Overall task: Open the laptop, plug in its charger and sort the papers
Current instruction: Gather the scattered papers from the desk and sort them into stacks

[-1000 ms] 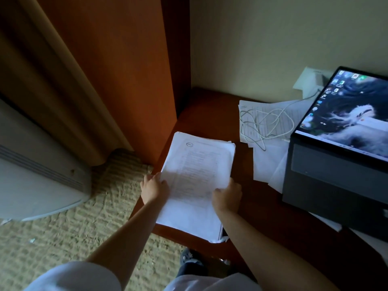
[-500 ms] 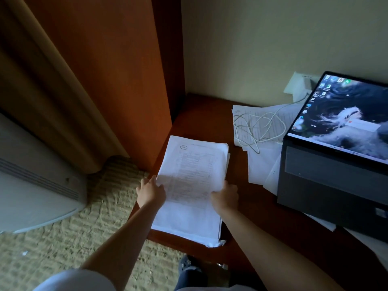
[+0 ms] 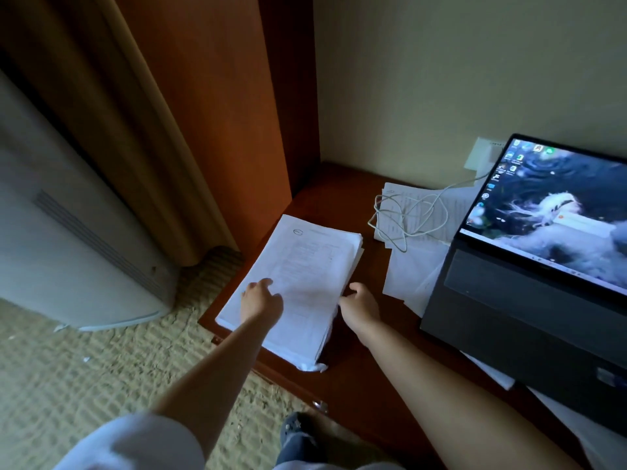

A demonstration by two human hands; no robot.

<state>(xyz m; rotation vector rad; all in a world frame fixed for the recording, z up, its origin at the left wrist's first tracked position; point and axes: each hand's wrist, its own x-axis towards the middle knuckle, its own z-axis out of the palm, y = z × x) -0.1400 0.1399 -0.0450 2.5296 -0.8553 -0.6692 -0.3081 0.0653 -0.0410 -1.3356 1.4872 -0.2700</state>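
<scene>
two hands meet at the near end of the paper stack (image 3: 305, 283), which lies on the desk corner (image 3: 339, 184), long axis running away from us. our left hand (image 3: 261, 301) rests on top, fingers loosely spread; our right hand (image 3: 359, 305) touches the right edge, fingers curled, pinch unclear. printed text and a circled mark stay unreadable. the laptop (image 3: 529, 300) stands open.

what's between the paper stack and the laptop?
Head view: bare desk beside the paper stack, then loose sheets with a coiled white cable on them, reaching the laptop.
</scene>
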